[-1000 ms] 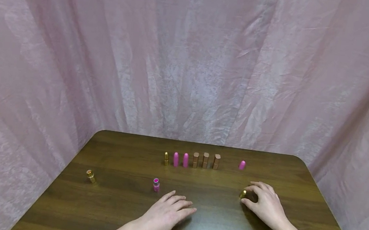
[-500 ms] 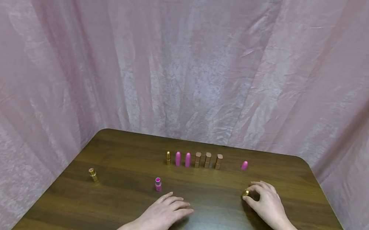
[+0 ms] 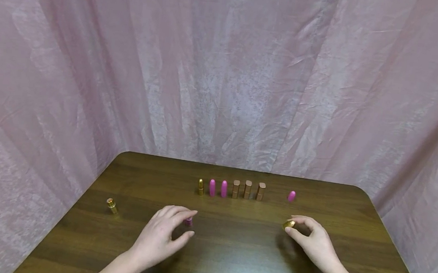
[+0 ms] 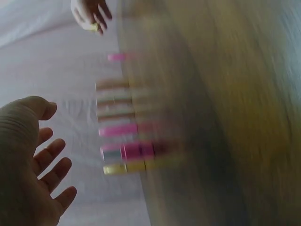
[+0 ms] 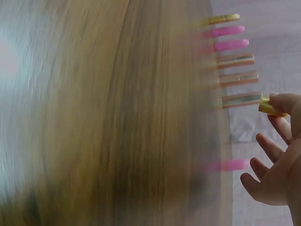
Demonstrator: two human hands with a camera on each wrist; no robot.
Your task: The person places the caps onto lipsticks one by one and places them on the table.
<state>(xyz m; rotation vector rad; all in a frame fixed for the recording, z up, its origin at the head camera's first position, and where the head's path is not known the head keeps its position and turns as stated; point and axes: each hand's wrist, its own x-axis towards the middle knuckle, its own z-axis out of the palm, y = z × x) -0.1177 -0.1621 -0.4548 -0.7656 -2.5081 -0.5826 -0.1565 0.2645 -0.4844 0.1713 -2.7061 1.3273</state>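
Observation:
My right hand pinches a gold lipstick cap between thumb and finger, raised a little over the table. Around an uncapped pink lipstick my left hand is spread, thumb apart from the fingers. The hand partly covers that lipstick in the head view; in the left wrist view a gap shows between the fingers and the tube. An uncapped gold lipstick stands at the table's left. Beyond the right hand stands a loose pink cap.
Along the back of the brown wooden table runs a row of capped lipsticks: one gold, two pink and three rose-gold. A pink velvet curtain hangs behind and at the sides.
The left hand has moved left and forward to the pink lipstick, its thumb and fingers parted around it. The gold cap in my right hand has risen, tilted and shifted slightly left.

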